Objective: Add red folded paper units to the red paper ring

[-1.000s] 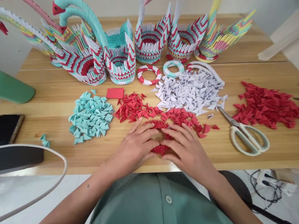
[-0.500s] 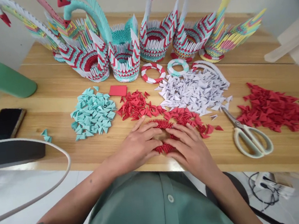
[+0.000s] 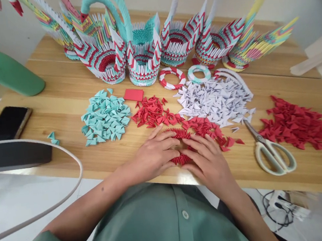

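Between my hands, close to the table's front edge, is a ring of folded red paper pieces point(image 3: 181, 134), its spiky sides showing between my fingers. My left hand point(image 3: 155, 155) curls round its left side, and my right hand point(image 3: 206, 157) cups the right side. Fingers of both hands cover much of the ring. Just beyond it lies a loose strip of red folded paper triangles point(image 3: 201, 126). A heap of white paper triangles point(image 3: 215, 100) is past my right fingertips, and turquoise triangles point(image 3: 106, 117) are heaped to the left.
Several folded-paper swans point(image 3: 144, 62) stand along the back. Scissors point(image 3: 270, 150) and another red pile point(image 3: 296, 121) lie to the right. A red-and-white ring point(image 3: 172, 78), a phone point(image 3: 9, 122) and a green bottle point(image 3: 5, 69) are also here. A white cable point(image 3: 80, 167) loops at left.
The view has shifted and tilted slightly, so the table's things appear further right. Both hands stay around the red paper ring with little visible change in grip.
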The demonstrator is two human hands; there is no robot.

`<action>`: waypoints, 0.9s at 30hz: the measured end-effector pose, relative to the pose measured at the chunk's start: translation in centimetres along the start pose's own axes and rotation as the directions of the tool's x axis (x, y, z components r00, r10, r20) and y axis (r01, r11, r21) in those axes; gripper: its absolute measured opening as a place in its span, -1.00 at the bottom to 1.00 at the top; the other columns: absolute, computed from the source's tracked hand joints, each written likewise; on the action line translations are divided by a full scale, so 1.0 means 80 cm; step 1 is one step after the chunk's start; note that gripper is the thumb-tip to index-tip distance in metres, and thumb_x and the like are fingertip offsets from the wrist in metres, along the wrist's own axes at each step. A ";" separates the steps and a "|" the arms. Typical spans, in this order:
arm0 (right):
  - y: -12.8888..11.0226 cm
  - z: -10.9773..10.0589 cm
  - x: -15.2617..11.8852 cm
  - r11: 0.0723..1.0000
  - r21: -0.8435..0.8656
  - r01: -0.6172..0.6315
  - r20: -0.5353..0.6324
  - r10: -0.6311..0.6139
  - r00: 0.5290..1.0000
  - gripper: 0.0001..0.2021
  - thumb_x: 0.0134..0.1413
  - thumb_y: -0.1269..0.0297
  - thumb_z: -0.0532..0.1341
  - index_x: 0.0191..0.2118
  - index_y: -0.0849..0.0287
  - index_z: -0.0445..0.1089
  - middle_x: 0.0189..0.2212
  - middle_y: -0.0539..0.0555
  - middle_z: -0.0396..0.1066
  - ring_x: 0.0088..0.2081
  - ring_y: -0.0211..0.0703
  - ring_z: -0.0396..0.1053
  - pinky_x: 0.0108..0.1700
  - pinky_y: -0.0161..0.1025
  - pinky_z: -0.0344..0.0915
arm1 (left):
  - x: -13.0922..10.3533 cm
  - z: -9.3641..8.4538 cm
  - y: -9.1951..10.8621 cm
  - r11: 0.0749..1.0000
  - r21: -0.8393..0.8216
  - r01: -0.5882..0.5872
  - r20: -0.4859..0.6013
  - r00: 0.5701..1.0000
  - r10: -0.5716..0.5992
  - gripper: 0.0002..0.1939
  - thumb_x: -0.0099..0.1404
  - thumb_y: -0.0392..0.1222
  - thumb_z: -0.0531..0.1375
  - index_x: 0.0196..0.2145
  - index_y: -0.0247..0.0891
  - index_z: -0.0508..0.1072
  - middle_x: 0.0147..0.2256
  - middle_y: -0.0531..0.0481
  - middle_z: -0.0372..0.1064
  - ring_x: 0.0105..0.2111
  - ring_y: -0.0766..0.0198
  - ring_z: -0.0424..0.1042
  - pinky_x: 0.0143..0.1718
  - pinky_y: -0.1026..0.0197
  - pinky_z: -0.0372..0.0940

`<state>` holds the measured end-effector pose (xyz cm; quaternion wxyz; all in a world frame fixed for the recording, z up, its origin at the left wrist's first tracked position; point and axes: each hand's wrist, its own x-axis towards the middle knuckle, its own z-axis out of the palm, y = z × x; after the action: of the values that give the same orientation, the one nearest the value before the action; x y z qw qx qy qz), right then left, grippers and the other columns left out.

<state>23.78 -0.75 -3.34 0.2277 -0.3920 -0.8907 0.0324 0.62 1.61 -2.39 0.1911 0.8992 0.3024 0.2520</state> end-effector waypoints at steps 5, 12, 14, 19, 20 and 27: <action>-0.009 -0.003 0.000 1.000 -0.018 -0.013 0.006 0.014 1.000 -0.70 0.25 0.11 0.21 -0.01 0.16 0.43 0.10 0.18 0.44 0.22 0.08 0.25 0.33 0.15 0.05 | -0.001 0.001 -0.001 1.000 -0.007 -0.001 0.009 1.000 0.001 -0.85 0.38 -0.16 0.20 -0.20 -0.23 0.54 -0.01 -0.06 0.45 0.19 0.07 0.25 0.39 -0.18 -0.17; -0.005 -0.038 -0.042 0.988 0.031 -0.154 -0.061 0.156 0.986 -0.60 0.25 0.17 0.22 0.16 0.11 0.31 0.12 0.20 0.40 0.19 0.11 0.28 0.27 0.19 0.13 | 0.000 -0.007 0.011 0.999 0.019 0.039 0.020 0.999 -0.039 -0.83 0.35 -0.13 0.24 -0.16 -0.23 0.51 0.08 -0.10 0.39 0.25 0.05 0.20 0.39 -0.22 -0.21; 0.001 -0.045 -0.059 0.969 0.022 -0.246 -0.125 0.247 0.961 -0.68 0.27 0.29 0.19 0.12 0.10 0.34 0.02 0.18 0.45 0.09 0.05 0.36 0.18 0.10 0.23 | 0.002 -0.007 0.020 0.997 0.035 0.069 0.003 0.998 -0.069 -0.83 0.34 -0.13 0.25 -0.16 -0.24 0.50 0.06 -0.10 0.40 0.24 0.04 0.21 0.39 -0.22 -0.21; 0.014 -0.049 -0.089 0.902 0.053 -0.429 -0.200 0.431 0.880 -0.75 0.29 0.35 0.15 0.04 0.10 0.39 -0.12 0.14 0.48 -0.07 -0.02 0.42 0.01 -0.05 0.35 | 0.005 0.007 0.041 0.982 0.116 0.152 -0.083 0.986 -0.143 -0.80 0.28 -0.09 0.30 -0.23 -0.28 0.49 0.03 -0.16 0.39 0.19 -0.04 0.25 0.36 -0.33 -0.18; 0.016 -0.049 -0.091 0.891 0.059 -0.450 -0.206 0.452 0.868 -0.77 0.29 0.34 0.14 0.02 0.09 0.40 -0.14 0.13 0.48 -0.09 -0.03 0.43 -0.01 -0.06 0.36 | 0.005 0.011 0.043 0.977 0.137 0.165 -0.089 0.984 -0.154 -0.79 0.26 -0.09 0.31 -0.24 -0.28 0.48 0.04 -0.18 0.38 0.19 -0.07 0.25 0.35 -0.35 -0.16; 0.026 -0.046 -0.092 0.867 0.075 -0.493 -0.193 0.498 0.846 -0.82 0.29 0.32 0.14 -0.06 0.09 0.43 -0.19 0.12 0.49 -0.14 -0.03 0.43 -0.06 -0.07 0.36 | 0.005 0.023 0.048 0.958 0.161 0.236 -0.111 0.969 -0.220 -0.90 0.28 -0.21 0.26 -0.28 -0.28 0.47 0.01 -0.21 0.38 0.14 -0.11 0.29 0.29 -0.42 -0.06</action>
<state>31.12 -5.01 -3.38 0.3072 -0.6070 -0.7305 0.0593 3.66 -1.34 -1.86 0.1263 0.8589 0.4333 0.2421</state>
